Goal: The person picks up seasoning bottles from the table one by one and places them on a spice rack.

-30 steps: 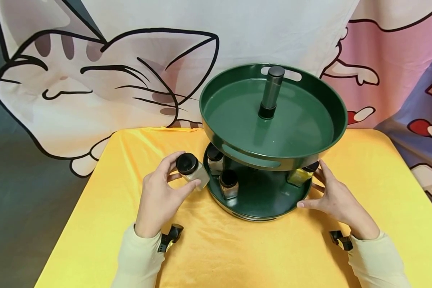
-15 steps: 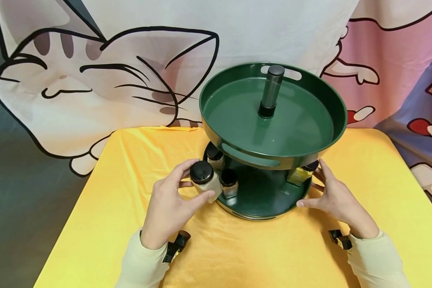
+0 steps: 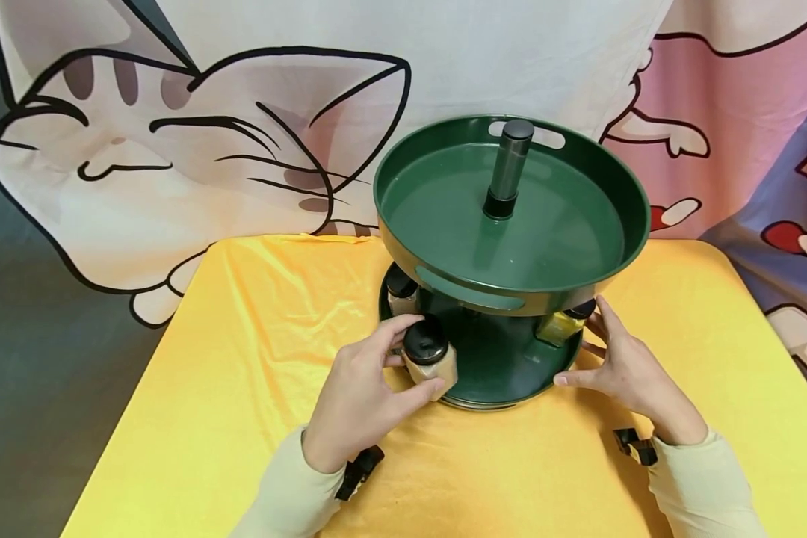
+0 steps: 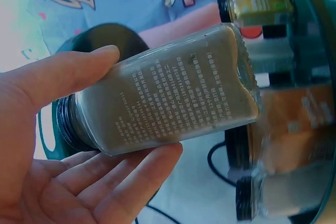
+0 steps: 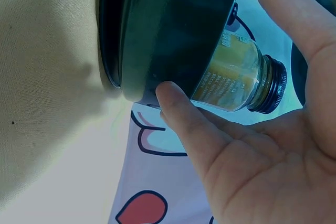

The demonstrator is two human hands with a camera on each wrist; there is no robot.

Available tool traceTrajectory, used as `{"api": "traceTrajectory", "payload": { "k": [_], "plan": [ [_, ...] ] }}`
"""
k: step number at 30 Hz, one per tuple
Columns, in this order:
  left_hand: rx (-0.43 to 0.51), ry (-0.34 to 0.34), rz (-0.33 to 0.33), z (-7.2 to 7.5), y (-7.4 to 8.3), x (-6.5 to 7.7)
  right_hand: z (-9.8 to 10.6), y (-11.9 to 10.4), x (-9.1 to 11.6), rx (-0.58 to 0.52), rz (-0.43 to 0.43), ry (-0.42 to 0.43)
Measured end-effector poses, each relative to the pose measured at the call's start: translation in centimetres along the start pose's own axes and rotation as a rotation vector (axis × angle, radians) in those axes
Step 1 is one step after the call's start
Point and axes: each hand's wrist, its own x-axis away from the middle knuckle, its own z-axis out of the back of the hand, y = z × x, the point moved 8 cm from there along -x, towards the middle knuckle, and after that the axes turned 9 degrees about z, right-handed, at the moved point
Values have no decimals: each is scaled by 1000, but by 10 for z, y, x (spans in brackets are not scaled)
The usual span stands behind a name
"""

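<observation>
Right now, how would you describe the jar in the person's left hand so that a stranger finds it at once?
Look at the green two-tier rack on the yellow table, then at the front left rim of its lower tray. There the left hand grips a black-capped jar of pale beige powder, tilted. Unlike the jars standing in the tray, only this one is held by fingers.

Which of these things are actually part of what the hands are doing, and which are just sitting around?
In use:
- left hand holding a spice jar with a black cap
- right hand touching the lower tray of the green two-tier rack

Just there:
- empty upper tray
- other jars, one yellow
- yellow tablecloth
- cat backdrop
</observation>
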Motion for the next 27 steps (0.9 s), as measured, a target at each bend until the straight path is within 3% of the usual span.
{"api": "traceTrajectory", "payload": {
  "k": [10,27],
  "plan": [
    [-212,7,-55,-33,16,-8,0,-1,0,-8,4,3],
    [-274,-108,51,-90,6,-18,-2,-1,0,3,29,18]
  ]
}}
